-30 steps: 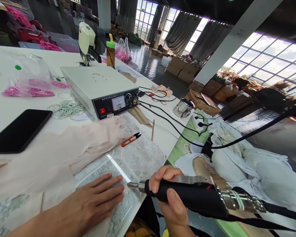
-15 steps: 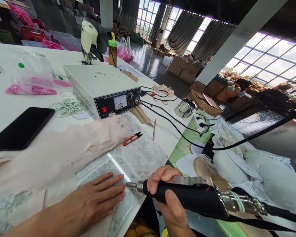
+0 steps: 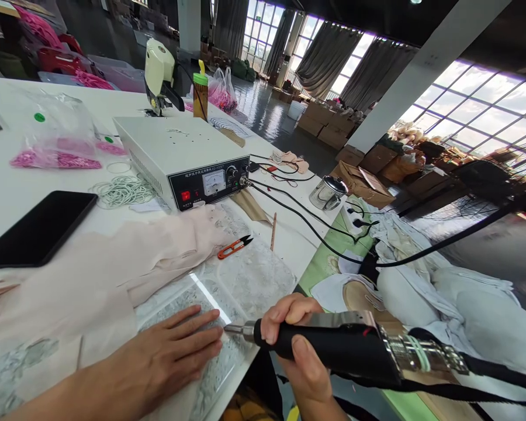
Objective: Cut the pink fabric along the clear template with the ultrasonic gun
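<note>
Across the white table (image 3: 0,169) we have thin pale-pink fabric (image 3: 87,263), rumpled beside and partly over a grey marbled panel (image 3: 254,269); at that panel's near edge comes the black cylindrical handheld tool (image 3: 342,351), its long axis nearly level across the view, nose pointing left, cord end right. The right hand (image 3: 304,362) clasps its barrel; the left hand (image 3: 166,351) lies flat, gripping nothing. The step looks like positioning the tapered silver tip (image 3: 234,330) just beside the left fingertips, contact impossible to tell; the next move probably calls for a steady wrist and fingertips kept clear.
</note>
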The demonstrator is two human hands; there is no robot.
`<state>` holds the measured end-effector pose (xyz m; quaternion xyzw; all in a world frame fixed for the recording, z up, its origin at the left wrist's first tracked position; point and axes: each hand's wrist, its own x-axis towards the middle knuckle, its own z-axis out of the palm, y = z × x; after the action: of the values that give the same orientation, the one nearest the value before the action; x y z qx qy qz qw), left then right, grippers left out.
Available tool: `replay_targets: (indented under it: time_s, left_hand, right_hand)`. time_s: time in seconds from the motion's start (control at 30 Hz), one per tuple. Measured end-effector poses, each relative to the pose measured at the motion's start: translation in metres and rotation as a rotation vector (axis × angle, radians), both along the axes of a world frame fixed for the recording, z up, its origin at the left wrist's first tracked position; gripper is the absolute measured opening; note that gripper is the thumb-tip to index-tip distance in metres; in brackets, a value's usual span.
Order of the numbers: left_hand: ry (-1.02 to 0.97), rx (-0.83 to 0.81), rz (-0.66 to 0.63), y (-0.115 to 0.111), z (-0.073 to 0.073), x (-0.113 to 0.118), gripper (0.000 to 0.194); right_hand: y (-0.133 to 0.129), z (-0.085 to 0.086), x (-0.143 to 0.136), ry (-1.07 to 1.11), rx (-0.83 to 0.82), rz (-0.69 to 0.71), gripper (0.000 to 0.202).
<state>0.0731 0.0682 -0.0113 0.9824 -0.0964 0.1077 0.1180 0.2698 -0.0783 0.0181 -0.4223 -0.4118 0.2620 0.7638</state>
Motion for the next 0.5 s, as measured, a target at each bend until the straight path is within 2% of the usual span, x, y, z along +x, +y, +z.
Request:
replay_targets:
  time_s: [0.2,0.5]
  left_hand:
    - [0.009,-0.058,0.01,-0.001,0.0,-0.001,0.061]
    - [0.006,0.035,-0.004,-0.001,0.002,0.0,0.051]
  right_hand:
    - [-0.011,0.004,0.002,0.024,-0.024,-0.014,0.017]
    - [-0.015,-0.001,-0.001,0.002,-0.059,0.017,0.017]
